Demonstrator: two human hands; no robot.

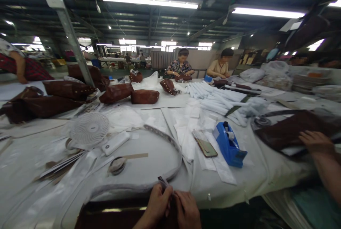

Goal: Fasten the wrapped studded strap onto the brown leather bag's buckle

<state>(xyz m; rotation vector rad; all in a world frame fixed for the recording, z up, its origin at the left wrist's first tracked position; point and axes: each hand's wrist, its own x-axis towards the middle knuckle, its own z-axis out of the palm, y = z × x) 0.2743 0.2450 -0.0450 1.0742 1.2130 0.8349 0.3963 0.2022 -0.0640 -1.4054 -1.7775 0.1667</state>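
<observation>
At the near table edge, a dark brown leather bag [114,216] lies partly out of view below my hands. A long strap in pale wrapping [177,150] curves over the table and comes back to my fingers. My left hand [157,202] is closed in a pinch on the wrapped strap, with a small dark-tipped end poking up above the thumb. Close beside it, my right hand [187,209] has its fingers bent and pressed together at the same spot on the strap. The exact grip under the right fingers is partly hidden.
A blue tape dispenser [229,145], a phone [205,143], a white fan [89,128] and a tape roll [117,165] lie ahead. Brown bags [145,96] and white wrapped rolls [210,95] stand farther back. At right, another person's hand [318,143] rests on a dark bag [293,129].
</observation>
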